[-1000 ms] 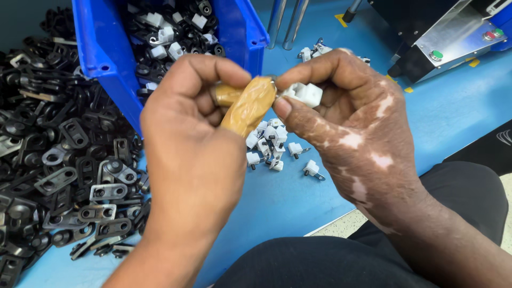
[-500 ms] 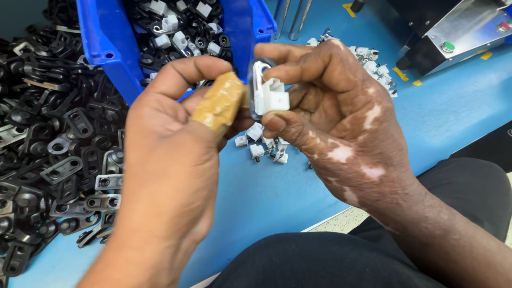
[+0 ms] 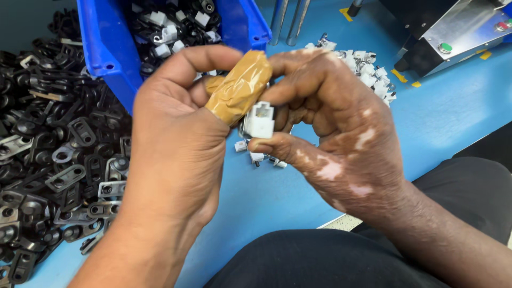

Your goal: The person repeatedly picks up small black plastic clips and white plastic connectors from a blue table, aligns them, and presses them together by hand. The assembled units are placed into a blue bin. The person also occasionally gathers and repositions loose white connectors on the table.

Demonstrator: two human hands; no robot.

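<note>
We see bare blue desk (image 3: 448, 122) open to the right. A blue bin (image 3: 106, 48) and heaped black brackets (image 3: 48, 144) crowd the left.

Blue worktable (image 3: 453, 117), grey metal machine (image 3: 453, 32)

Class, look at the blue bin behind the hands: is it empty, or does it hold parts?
It holds parts. The blue bin shows a heap of small black and white pieces inside its walls; how deep the heap goes cannot be told.

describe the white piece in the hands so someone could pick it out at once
Above the blue table, in front of the blue bin, the two hands meet. The white plastic block sits pinched in the right hand, against the left hand's tan-taped thumb; other white pieces lie loose.
</note>
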